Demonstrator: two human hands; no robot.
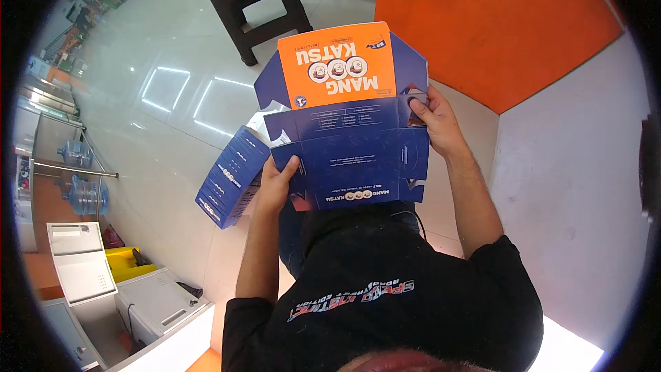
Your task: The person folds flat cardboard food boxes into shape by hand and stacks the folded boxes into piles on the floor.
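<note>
Blue-and-Orange Carton (348, 141) Held Out by Both Edges

Good handling here seems to call for even pressure from left to right, thumbs close to the edges and creases free to bend, lest the card buckle. At left, a blue printed bundle (237, 172), apparently stacked cartons, leans just beside the left hand (274, 182); whether they touch is unclear. That hand is curled closed on the carton's lower left edge, thumb on the face, other fingers mostly hidden. The carton spreads partly unfolded over the seated person's lap, its orange panel farthest from the body, side flaps angled out. At right, the right hand (438, 124) grips the opposite edge higher up, thumb pressing the face, fingers wrapped behind. Beyond it lies a broad orange surface (492, 21).
</note>
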